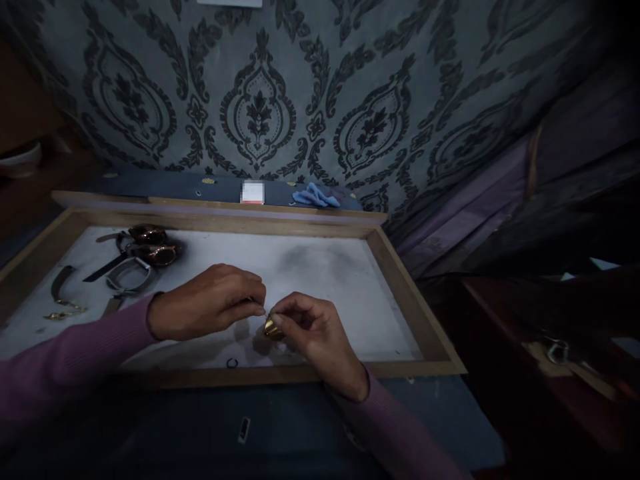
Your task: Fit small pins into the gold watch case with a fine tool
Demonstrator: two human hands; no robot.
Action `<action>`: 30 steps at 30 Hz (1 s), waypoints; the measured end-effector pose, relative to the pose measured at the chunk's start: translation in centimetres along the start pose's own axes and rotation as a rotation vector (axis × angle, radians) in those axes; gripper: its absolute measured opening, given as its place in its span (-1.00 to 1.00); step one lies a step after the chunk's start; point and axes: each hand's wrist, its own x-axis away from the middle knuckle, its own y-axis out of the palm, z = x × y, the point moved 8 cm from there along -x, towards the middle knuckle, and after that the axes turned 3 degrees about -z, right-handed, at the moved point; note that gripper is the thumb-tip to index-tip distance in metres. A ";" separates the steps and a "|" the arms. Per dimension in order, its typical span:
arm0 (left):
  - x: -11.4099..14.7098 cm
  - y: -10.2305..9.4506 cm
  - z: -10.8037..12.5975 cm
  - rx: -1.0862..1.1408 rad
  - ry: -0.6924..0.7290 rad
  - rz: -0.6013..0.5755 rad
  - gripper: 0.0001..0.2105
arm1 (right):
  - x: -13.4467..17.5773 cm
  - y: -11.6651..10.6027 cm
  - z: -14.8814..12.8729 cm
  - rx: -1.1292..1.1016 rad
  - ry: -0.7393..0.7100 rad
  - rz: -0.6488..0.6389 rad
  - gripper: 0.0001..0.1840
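My right hand (313,333) pinches a small gold-coloured watch case (271,328) between thumb and fingers, just above the white floor of a wooden tray (410,293). My left hand (210,301) hovers beside it with fingertips pinched together at the case; something thin may be in them, but it is too small to make out. A small dark ring (233,363) lies on the white surface just below both hands. Both arms wear purple sleeves.
Several watches and loose straps (135,257) lie at the tray's far left, with gold strap pieces (63,307) near the left rim. A blue cloth (315,197) and a small white box (253,192) sit on the ledge behind. Dark furniture stands to the right.
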 end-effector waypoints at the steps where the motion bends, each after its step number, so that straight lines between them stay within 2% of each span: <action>1: 0.0 0.0 0.0 0.013 0.002 0.015 -0.85 | 0.0 0.0 0.0 -0.001 0.000 0.001 -0.89; 11: 0.5 0.3 -0.2 0.104 0.010 0.126 -0.80 | -0.1 -0.1 0.0 -0.053 -0.011 0.000 -0.89; 18: 0.7 0.6 -0.6 0.133 -0.055 0.109 -0.76 | -0.1 -0.1 0.1 -0.033 0.005 0.000 -0.87; 30: 0.5 0.3 -0.4 0.168 -0.030 0.098 -0.75 | -0.2 -0.1 0.1 -0.047 0.000 -0.003 -0.85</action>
